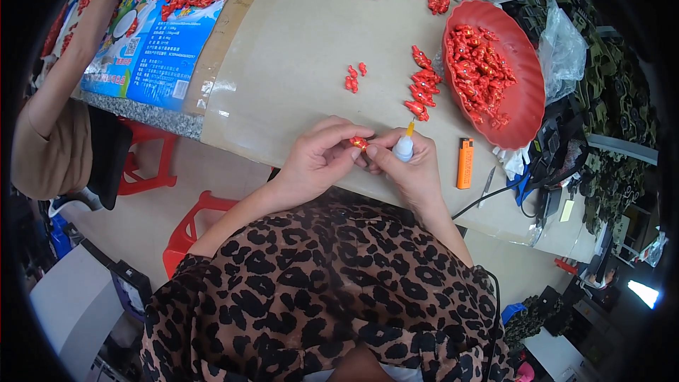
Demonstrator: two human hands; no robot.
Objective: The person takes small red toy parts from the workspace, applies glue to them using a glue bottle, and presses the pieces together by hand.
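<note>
Bottle (403, 149) sitting gripped in right hand (419, 175), left hand (318, 160) pinching red piece (358, 143); I'm favouring light, steady pressure.

- Your left hand (316, 158) and right hand (417, 166) met just ahead of your torso (329, 276), their fingertips drawn close together.
- Your left forearm (244, 213), bare, angled up and to the right, leading into the wrist without a sharp bend.
- Your left thumb (345, 165) and index finger (352, 131) came together in a pinch, the index finger arched above the thumb.
- Your right forearm (445, 226), also bare, slanted up and to the left, less of it in view.
- Your right thumb (385, 159) pointed left, toward the opposite fingertips; the hand was closed in a grip, some fingers hidden.
</note>
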